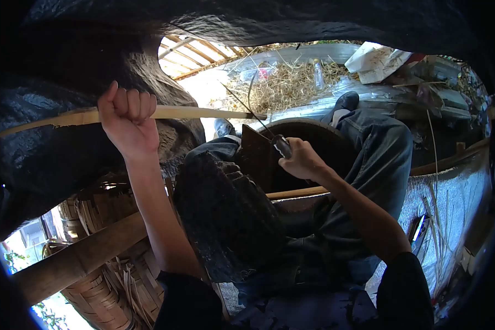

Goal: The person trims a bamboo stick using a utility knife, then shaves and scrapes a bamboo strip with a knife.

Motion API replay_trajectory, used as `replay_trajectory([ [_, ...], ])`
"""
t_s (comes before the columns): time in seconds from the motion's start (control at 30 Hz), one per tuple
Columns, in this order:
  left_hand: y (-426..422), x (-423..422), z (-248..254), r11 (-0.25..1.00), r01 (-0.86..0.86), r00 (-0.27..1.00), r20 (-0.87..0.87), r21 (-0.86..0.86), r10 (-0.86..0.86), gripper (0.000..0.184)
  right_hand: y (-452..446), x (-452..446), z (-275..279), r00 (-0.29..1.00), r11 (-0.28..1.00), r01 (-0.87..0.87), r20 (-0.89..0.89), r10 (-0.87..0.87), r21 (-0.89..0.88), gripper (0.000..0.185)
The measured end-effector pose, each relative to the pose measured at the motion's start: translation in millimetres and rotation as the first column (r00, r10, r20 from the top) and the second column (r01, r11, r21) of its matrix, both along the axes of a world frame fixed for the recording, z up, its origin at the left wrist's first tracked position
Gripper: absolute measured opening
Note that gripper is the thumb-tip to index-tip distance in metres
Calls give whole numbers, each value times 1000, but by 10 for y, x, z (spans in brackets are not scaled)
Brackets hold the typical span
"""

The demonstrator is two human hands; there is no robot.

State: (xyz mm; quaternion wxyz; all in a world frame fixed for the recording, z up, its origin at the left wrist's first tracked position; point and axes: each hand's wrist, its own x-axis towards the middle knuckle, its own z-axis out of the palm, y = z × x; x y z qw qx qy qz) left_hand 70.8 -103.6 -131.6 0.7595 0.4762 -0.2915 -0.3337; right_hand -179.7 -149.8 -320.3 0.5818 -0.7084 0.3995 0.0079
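My left hand (129, 118) is raised at the left, its fingers closed round a long pale bamboo strip (184, 112). The strip runs roughly level, from the left edge to a darker tip near the middle. My right hand (303, 158), lower and right of centre, is closed on the dark handle (282, 146) of what looks like a knife. From that handle a thin dark line, probably the blade seen edge-on, slants up left past the strip's tip. A second thin, curved dark piece rises close by. Below the strip's tip, a flat brown board (256, 151) leans in a round dark container.
The round container (308, 127) stands between my legs. A dark cloth (220, 214) covers one thigh. Straw (286, 82), a clear bottle (318, 75) and a white sack (375, 63) lie ahead. Woven baskets (96, 294) and a thick bamboo pole (82, 256) are at lower left. Dark sheeting hangs overhead.
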Motion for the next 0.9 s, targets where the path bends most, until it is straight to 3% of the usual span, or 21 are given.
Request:
replay_trajectory([
  [0.17,-77,65,41,990,107,994,-13,-97,-108,45,-218,-72,30,999,997,-4,-36,2,-74,22],
  [0.27,-36,-55,-27,996,69,998,-7,-60,-70,45,-118,9,-25,999,999,40,-1,-40,-37,26],
  [0.37,-4,-124,-129,1000,28,1000,14,-13,-28,46,-68,112,89,993,907,20,-114,31,420,26],
  [0.4,-7,-146,-193,1000,25,1000,15,-7,-25,46,-28,117,47,993,905,16,-112,35,425,26],
  [0.47,-22,-180,-319,984,-126,992,36,123,122,46,44,148,-3,990,988,-16,139,-5,153,25],
  [0.6,30,-183,-376,984,-134,991,34,121,131,47,-43,193,131,953,1000,7,303,-6,-2,24],
  [0.7,50,-150,-274,982,-152,988,44,110,148,47,-174,133,301,948,997,17,315,-41,78,21],
  [0.77,69,-127,-201,997,-54,996,69,62,50,47,-268,-11,409,917,923,105,322,-234,371,22],
  [0.8,53,-131,-222,996,-56,996,68,64,52,47,-211,-20,289,828,937,238,450,-333,255,24],
  [0.83,18,-137,-251,990,-109,991,81,87,102,47,-245,-78,278,829,937,237,450,-332,255,24],
  [0.9,-6,-121,-257,981,-160,984,100,107,150,47,-346,-152,350,884,897,205,320,-342,392,26],
])
